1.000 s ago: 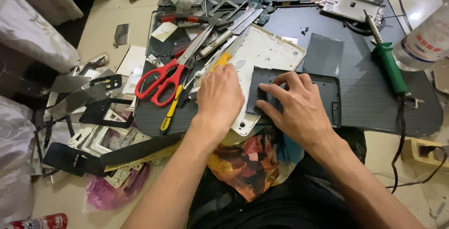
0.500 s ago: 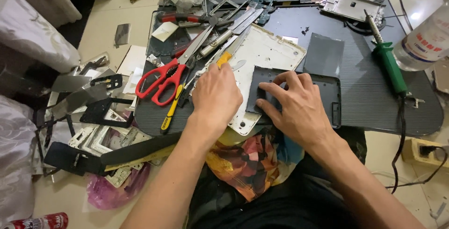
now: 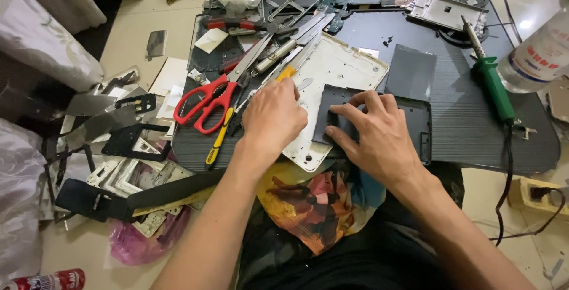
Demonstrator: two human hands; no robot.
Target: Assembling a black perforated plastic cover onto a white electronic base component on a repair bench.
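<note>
Midway, it seems: the dark panel lies at frame centre on the worktop, overlapping the white back cover. Right hand presses flat, fingers spread; left hand rests curled beside it, grip hidden.

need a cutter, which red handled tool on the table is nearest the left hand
The red scissors, just left of the left hand. The red-handled pliers lie farther off, at the table's back edge.
</note>
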